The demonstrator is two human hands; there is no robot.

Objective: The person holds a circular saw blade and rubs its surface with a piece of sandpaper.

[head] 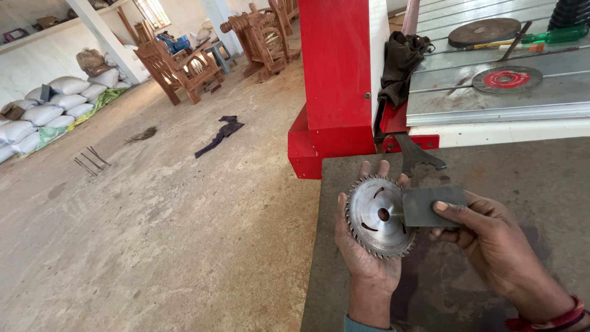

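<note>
My left hand point(362, 258) lies palm up and holds a small round saw blade point(376, 216) with teeth around its rim, curved slots and a centre hole. My right hand point(491, 240) pinches a flat grey rectangular metal piece point(433, 205) against the blade's right edge. Both hands hover over a dark grey worktop point(528, 178). A dark metal wrench-like tool point(415, 155) lies on the worktop just beyond the blade.
A red machine frame point(335, 74) with a grey slotted metal bed point(491, 101) stands behind, carrying a red-centred disc point(506, 79), a dark disc point(483, 31) and a black rag point(399, 58). On the concrete floor to the left lie a dark cloth point(220, 135), wooden chairs point(178, 67) and white sacks point(55, 104).
</note>
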